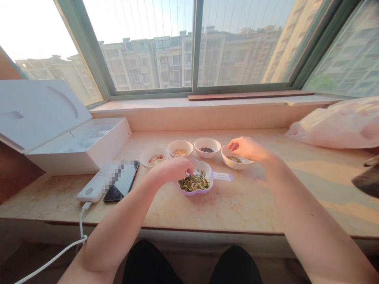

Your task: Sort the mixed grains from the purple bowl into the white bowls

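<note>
My left hand point(178, 169) is over the back left of a flower-shaped, lilac-rimmed bowl point(209, 169) with a short handle point(223, 177). Mixed green, dark and tan beans point(194, 183) cover its bottom. The left fingers are curled down and closed at the beans; anything in them is hidden. Above a white bowl point(242, 166) at the right, my right hand point(246, 148) has its fingers bent together in a pinch. Whatever they hold is too small to make out. Greenish beans point(235, 159) lie in that bowl.
Behind are white bowls with reddish-and-pale pieces point(156, 159), yellowish grains point(180, 152) and black beans point(207, 150). Left are a phone point(118, 191), a white power bank point(91, 190) with a cable point(81, 221), and an open white box point(89, 157). A plastic bag point(337, 126) lies right.
</note>
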`<action>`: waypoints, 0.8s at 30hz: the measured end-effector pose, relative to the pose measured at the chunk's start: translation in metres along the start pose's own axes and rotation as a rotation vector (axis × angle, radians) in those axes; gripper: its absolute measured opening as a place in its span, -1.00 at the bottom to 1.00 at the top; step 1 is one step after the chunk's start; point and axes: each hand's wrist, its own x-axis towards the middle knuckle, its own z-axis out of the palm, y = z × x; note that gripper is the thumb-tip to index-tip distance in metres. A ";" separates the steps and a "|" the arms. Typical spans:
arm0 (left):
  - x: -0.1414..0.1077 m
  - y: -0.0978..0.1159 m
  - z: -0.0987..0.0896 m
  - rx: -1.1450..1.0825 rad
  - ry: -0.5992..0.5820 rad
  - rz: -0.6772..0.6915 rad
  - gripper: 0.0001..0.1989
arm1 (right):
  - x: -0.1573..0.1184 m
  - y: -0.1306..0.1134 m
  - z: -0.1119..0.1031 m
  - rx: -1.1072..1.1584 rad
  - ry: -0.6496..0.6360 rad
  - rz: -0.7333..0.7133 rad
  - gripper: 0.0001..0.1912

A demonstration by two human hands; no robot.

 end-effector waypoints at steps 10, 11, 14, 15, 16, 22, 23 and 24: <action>-0.003 0.007 -0.002 -0.016 -0.020 -0.015 -0.70 | 0.018 0.023 0.009 -0.103 -0.077 -0.027 -0.67; -0.003 0.007 -0.002 -0.023 -0.014 -0.013 -0.72 | 0.018 0.025 0.011 -0.100 -0.061 -0.026 -0.68; -0.004 0.010 -0.003 -0.047 -0.009 -0.001 -0.74 | 0.019 0.028 0.014 -0.109 -0.029 0.000 -0.68; -0.004 0.011 -0.003 -0.049 -0.012 0.002 -0.74 | 0.019 0.027 0.014 -0.114 -0.037 0.007 -0.69; -0.004 0.012 -0.004 -0.048 -0.014 0.004 -0.74 | 0.019 0.026 0.013 -0.117 -0.055 0.010 -0.70; -0.002 0.011 -0.002 0.002 -0.059 -0.027 -0.78 | 0.013 0.015 0.004 -0.132 -0.087 0.028 -0.78; -0.001 0.009 -0.002 -0.023 -0.045 -0.025 -0.80 | 0.011 0.013 0.003 -0.127 -0.075 0.041 -0.78; 0.000 0.008 -0.002 -0.055 -0.021 -0.015 -0.82 | 0.009 0.010 0.001 -0.119 -0.066 0.057 -0.78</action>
